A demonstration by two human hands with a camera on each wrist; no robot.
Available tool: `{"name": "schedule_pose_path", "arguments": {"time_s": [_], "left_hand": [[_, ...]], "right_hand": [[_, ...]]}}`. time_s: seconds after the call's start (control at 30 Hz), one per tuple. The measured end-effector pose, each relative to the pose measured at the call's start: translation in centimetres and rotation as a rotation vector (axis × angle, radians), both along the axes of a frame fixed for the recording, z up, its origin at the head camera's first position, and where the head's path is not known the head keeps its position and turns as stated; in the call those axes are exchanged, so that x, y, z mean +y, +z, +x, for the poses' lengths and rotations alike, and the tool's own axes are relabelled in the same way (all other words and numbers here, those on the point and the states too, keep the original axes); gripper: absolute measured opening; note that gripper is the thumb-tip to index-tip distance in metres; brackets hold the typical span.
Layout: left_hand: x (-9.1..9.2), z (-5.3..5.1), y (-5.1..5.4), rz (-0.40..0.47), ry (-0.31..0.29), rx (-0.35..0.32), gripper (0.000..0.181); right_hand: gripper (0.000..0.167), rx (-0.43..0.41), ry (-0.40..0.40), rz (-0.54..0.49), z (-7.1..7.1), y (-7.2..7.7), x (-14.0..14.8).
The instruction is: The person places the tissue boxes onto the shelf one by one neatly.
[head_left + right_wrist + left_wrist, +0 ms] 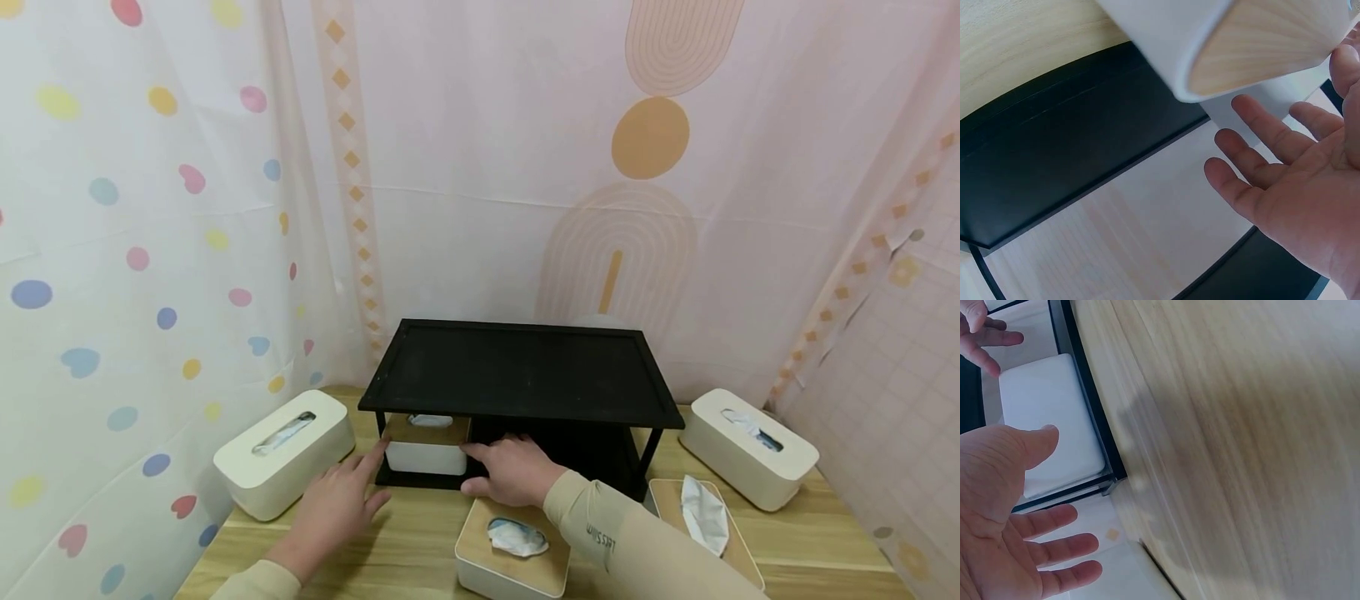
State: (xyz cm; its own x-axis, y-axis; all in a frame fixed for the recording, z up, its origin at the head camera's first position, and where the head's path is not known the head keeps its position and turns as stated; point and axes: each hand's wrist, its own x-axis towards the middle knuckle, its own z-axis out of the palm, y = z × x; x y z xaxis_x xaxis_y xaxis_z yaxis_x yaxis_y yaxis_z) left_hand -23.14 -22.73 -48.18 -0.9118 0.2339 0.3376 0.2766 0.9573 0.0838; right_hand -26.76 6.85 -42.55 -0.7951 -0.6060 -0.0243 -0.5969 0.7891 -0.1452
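A white tissue box [426,457] with a wood-look lid and a tissue in its oval slot sits on the lower shelf of a black two-tier rack [525,371], at the left end. My left hand [333,500] reaches to its left side, index fingertip at the lid edge, the other fingers extended in the left wrist view. From the right, my right hand [517,471] has its index fingertip at the box's right side. In the right wrist view, its fingers look spread and loosely straight. Below that hand stands another wood-lidded tissue box [513,554].
A long cream tissue box [288,454] stands left of the rack and a similar long box [750,450] to its right. Near the right forearm lies a wood-lidded box [731,521] with a tissue sticking up. Patterned curtains [465,167] hang behind the wooden table [405,550].
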Motion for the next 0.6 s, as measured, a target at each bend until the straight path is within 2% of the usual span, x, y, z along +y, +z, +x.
{"name": "schedule_pose_path", "arguments": {"time_s": [0.23,0.37,0.6], "left_hand": [[-0.1,0.1,0.0,0.01,-0.002,0.012,0.077],[-0.2,0.2,0.0,0.015,0.003,-0.006,0.076],[0.0,0.9,0.2,0.056,-0.014,-0.032,0.071]], "right_hand": [[0.063,-0.014,-0.007,0.001,0.1,0.1,0.0],[0.066,-0.052,-0.024,-0.003,0.3,0.1,0.3],[0.068,-0.086,-0.035,-0.054,0.6,-0.1,3.1]]}}
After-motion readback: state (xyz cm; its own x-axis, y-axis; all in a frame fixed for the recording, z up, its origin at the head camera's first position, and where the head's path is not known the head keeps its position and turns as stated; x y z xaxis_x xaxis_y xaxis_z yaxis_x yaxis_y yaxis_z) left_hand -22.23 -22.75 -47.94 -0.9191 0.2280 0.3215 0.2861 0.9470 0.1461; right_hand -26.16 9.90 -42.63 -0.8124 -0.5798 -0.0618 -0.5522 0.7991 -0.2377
